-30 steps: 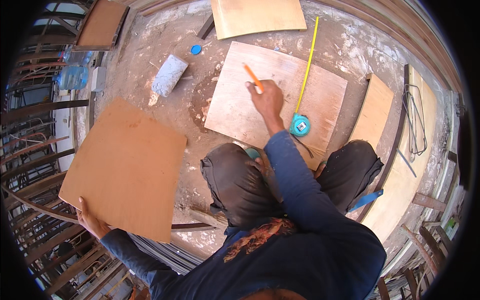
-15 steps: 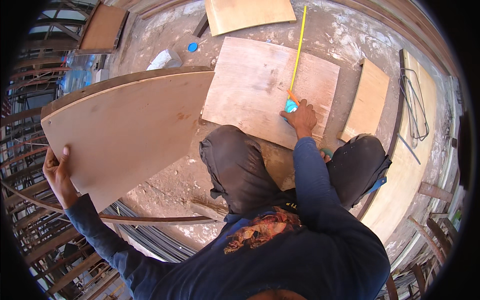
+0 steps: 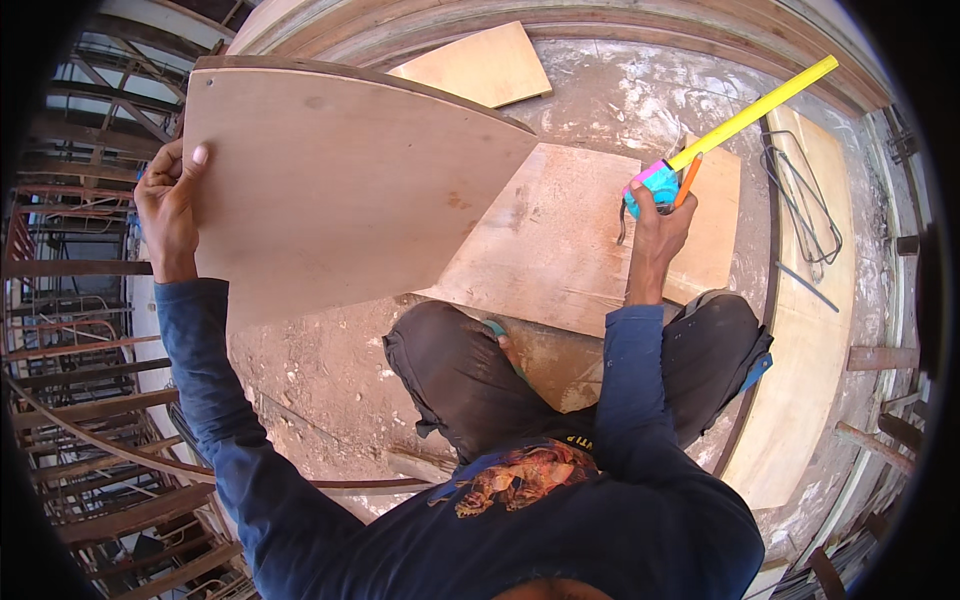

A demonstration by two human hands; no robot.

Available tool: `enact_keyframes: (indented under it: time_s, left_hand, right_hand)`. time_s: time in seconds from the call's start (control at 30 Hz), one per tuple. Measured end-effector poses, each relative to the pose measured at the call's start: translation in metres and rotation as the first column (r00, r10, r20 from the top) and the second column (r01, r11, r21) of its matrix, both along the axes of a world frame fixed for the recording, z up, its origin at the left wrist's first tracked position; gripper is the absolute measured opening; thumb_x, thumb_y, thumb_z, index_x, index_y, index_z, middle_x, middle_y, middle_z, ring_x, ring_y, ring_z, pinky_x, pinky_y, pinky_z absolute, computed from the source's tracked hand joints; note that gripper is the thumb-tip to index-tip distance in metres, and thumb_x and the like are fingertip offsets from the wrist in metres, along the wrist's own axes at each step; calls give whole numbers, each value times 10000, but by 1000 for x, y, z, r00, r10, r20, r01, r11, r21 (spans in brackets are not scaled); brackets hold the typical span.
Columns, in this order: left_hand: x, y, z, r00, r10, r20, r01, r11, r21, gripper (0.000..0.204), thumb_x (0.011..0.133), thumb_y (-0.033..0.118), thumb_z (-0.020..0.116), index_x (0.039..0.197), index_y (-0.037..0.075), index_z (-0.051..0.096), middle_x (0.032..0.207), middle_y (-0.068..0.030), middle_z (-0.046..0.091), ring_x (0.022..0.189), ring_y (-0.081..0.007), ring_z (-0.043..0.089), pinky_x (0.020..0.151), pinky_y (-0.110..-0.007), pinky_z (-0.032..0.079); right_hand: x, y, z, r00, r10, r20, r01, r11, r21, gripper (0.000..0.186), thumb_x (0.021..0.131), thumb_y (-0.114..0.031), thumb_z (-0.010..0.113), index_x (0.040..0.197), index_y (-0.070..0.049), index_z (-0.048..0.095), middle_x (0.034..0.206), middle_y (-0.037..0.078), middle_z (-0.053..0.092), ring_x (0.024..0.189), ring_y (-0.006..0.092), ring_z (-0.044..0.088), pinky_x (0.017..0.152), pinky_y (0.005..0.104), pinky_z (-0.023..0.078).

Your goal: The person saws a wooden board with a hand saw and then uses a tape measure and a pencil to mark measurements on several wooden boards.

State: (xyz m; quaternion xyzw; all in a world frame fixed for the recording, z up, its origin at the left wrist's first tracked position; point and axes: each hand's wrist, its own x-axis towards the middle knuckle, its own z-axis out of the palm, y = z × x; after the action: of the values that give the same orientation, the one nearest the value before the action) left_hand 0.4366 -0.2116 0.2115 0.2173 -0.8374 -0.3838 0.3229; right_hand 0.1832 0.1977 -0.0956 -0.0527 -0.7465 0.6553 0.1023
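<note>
My left hand (image 3: 172, 205) grips the left edge of a raised, tilted plywood board (image 3: 340, 200), thumb on its face. My right hand (image 3: 655, 225) holds a teal tape measure (image 3: 650, 182) with its yellow blade (image 3: 760, 109) pulled out and angled up to the right, along with an orange pencil (image 3: 688, 181) between the fingers. Beneath the tape lies a pale plywood sheet (image 3: 560, 235) on the floor, partly hidden by the raised board. A narrower plywood piece (image 3: 715, 240) lies just right of it.
Behind is another plywood piece (image 3: 475, 65). At the right are a long board (image 3: 812, 400) and bent metal rods (image 3: 822, 240). Timber framework (image 3: 100, 380) lines the left side, stacked planks (image 3: 420, 28) the back. My crossed legs (image 3: 460, 380) rest on the dusty floor (image 3: 320, 390).
My left hand has raised the board and stood it up at a tilt. My right hand, earlier holding only the pencil, has picked the tape measure off the sheet and lifted it.
</note>
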Motion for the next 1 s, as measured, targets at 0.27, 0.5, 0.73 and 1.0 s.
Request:
enact_keyframes:
  time_s: [0.27,0.5,0.73,1.0]
  left_hand:
    - [-64,-24,-41,988,-37,-152,67,978,199,233,921,174,747,1041,-23,710,931,-38,710,813,-78,618,764,-209,480]
    - [-73,-52,-60,986,10,-164,16,987,160,233,920,173,747,1040,-23,714,950,-31,699,852,-86,596,826,-217,443]
    - [-79,-53,-65,986,-1,-165,19,994,106,211,928,187,733,1031,4,716,948,-19,698,851,-79,596,822,-216,443]
    - [-99,-34,-70,949,223,-224,-268,943,-195,362,939,328,736,749,26,676,688,57,545,645,-40,419,580,-227,339]
  right_hand:
    - [3,-4,-17,987,144,76,-112,938,-329,447,763,-207,810,1077,13,581,888,65,643,790,135,625,727,272,515]
    - [3,0,-55,856,375,356,-137,828,-543,292,790,-287,724,985,-92,626,783,-19,623,623,53,544,484,215,370]
    - [29,-45,-80,630,714,305,-265,568,-780,274,776,-304,687,955,-109,614,748,-31,604,563,42,506,400,197,281]
    - [39,-56,-75,704,693,155,-435,593,-678,285,760,-259,692,975,-91,607,760,-17,605,544,45,501,419,199,307]
